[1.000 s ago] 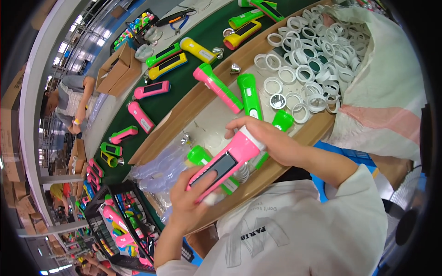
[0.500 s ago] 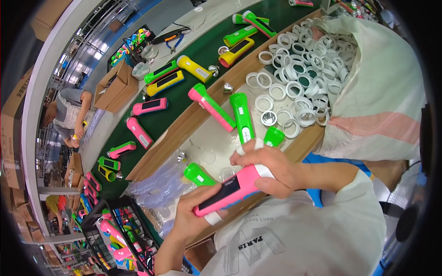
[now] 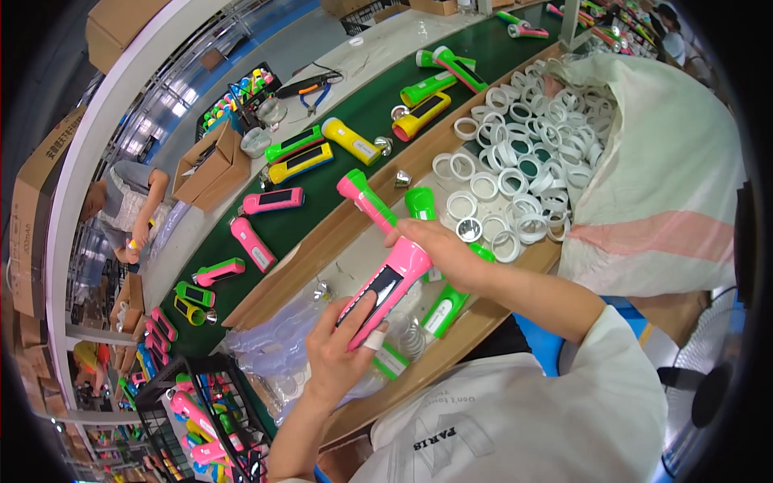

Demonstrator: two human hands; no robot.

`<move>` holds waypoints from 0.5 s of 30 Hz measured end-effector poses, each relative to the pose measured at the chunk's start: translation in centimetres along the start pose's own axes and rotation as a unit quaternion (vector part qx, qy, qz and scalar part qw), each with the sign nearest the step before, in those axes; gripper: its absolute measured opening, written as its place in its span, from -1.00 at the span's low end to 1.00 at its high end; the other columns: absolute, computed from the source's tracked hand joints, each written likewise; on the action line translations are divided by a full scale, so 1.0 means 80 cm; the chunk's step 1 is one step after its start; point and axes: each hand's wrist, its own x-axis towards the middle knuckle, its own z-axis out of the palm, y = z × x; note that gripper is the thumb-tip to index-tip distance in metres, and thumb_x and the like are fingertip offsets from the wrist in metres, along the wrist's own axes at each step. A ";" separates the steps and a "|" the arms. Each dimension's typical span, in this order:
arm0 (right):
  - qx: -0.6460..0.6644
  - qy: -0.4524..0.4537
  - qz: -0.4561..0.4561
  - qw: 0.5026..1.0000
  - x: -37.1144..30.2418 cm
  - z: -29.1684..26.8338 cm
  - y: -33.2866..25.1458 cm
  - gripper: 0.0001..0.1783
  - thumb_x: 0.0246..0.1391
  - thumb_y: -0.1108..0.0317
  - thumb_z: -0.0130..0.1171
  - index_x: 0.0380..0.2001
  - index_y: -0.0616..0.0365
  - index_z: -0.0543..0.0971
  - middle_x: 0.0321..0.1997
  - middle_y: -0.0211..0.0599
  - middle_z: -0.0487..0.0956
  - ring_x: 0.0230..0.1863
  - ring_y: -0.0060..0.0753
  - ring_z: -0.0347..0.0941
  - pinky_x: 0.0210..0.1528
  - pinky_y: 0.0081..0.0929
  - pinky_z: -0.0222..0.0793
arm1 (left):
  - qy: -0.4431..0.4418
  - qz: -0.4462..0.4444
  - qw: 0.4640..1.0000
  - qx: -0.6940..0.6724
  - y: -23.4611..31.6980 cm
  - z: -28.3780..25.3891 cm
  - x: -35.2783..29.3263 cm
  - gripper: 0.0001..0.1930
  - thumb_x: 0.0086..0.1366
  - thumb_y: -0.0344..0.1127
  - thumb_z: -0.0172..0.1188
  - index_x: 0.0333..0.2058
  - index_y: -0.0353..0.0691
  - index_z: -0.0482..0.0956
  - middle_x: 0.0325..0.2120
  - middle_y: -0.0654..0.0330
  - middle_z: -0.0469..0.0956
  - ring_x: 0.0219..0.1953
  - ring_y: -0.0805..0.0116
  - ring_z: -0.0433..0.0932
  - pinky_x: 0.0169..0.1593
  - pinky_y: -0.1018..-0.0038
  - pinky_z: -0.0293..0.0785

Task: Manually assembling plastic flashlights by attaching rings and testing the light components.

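Note:
A pink flashlight (image 3: 392,280) with a dark panel on its side is held slantwise over the tray in front of me. My left hand (image 3: 342,350) wraps round its lower end, with white tape on one finger. The fingers of my right hand (image 3: 447,251) close over its wide head end, hiding the rim. Just beyond my right fingertips lies a pink-and-green flashlight (image 3: 368,201). Green flashlights lie around my hands: one (image 3: 420,203) beyond the right hand, another (image 3: 445,312) below it, and a partly hidden one (image 3: 391,361) beside the left hand.
White rings (image 3: 527,153) spill from a woven sack (image 3: 644,177) at the right. A cardboard-edged tray (image 3: 451,354) borders the green belt (image 3: 233,302), where several coloured flashlights lie. A black crate (image 3: 153,402) of flashlights stands at lower left. Another person (image 3: 133,201) works across the belt.
The pink flashlight has swung steeper, its head end now pointing farther away. My right hand has moved up and left with it. The camera view has shifted slightly.

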 end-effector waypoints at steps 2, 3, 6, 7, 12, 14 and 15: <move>0.051 -0.042 0.066 0.996 -0.001 0.005 -0.016 -0.41 0.31 -0.14 -0.25 -0.06 0.16 0.50 -0.20 -0.30 0.50 -0.15 -0.47 0.42 0.01 -0.49 0.28 | 0.053 -0.103 0.985 -0.130 -0.004 0.010 -0.018 -0.52 -0.01 -0.38 0.40 -0.04 -0.22 0.57 -0.22 0.05 0.57 -0.33 0.28 0.59 -0.24 0.45 0.52; 0.132 -0.058 0.054 0.988 -0.002 0.003 -0.021 -0.40 0.30 -0.15 -0.25 0.01 0.16 0.45 -0.16 -0.30 0.49 -0.11 -0.48 0.41 0.02 -0.49 0.28 | 0.069 -0.207 0.933 -0.285 -0.002 0.020 -0.021 -0.51 0.05 -0.38 0.37 0.01 -0.27 0.51 -0.21 0.06 0.58 -0.34 0.37 0.56 -0.28 0.50 0.49; 0.229 -0.095 -0.016 0.969 -0.005 0.001 -0.014 -0.33 0.27 -0.16 -0.18 0.22 0.14 0.26 -0.01 -0.29 0.45 0.04 -0.45 0.37 0.10 -0.36 0.29 | 0.061 -0.344 0.737 -0.578 0.000 0.026 -0.022 -0.47 0.12 -0.33 0.32 0.08 -0.28 0.42 -0.23 0.03 0.58 -0.38 0.39 0.54 -0.34 0.53 0.47; 0.239 -0.106 -0.043 0.964 -0.008 0.003 -0.011 -0.33 0.27 -0.14 -0.15 0.23 0.14 0.24 0.02 -0.29 0.44 0.06 -0.44 0.36 0.12 -0.31 0.29 | 0.048 -0.353 0.695 -0.624 0.001 0.030 -0.025 -0.38 0.17 -0.16 0.29 0.15 -0.26 0.31 -0.24 -0.02 0.57 -0.43 0.39 0.53 -0.39 0.56 0.44; 0.309 -0.099 -0.051 0.945 -0.015 0.022 -0.003 -0.45 0.17 0.06 0.12 0.11 0.13 0.29 0.04 -0.10 0.44 0.11 -0.20 0.41 0.12 -0.21 0.40 | -0.074 -0.405 0.553 -0.724 0.014 0.041 -0.035 -0.29 0.13 0.13 0.26 0.11 -0.21 0.29 -0.26 -0.02 0.55 -0.42 0.28 0.56 -0.40 0.44 0.48; 0.304 -0.061 -0.071 0.948 -0.012 0.030 0.002 -0.58 0.15 0.15 0.16 -0.02 0.10 0.34 0.00 -0.10 0.46 0.07 -0.18 0.44 0.13 -0.19 0.41 | -0.053 -0.379 0.653 -0.653 0.020 0.053 -0.036 -0.34 0.12 0.00 0.33 0.08 -0.23 0.29 -0.30 0.04 0.55 -0.41 0.30 0.56 -0.40 0.44 0.49; 0.305 -0.060 -0.068 0.948 -0.012 0.032 0.003 -0.58 0.15 0.15 0.16 -0.02 0.10 0.34 0.00 -0.10 0.46 0.07 -0.18 0.44 0.13 -0.19 0.41 | -0.061 -0.344 0.755 -0.556 0.020 0.056 -0.030 -0.38 0.10 -0.09 0.36 0.05 -0.24 0.31 -0.33 0.06 0.55 -0.43 0.31 0.56 -0.41 0.45 0.50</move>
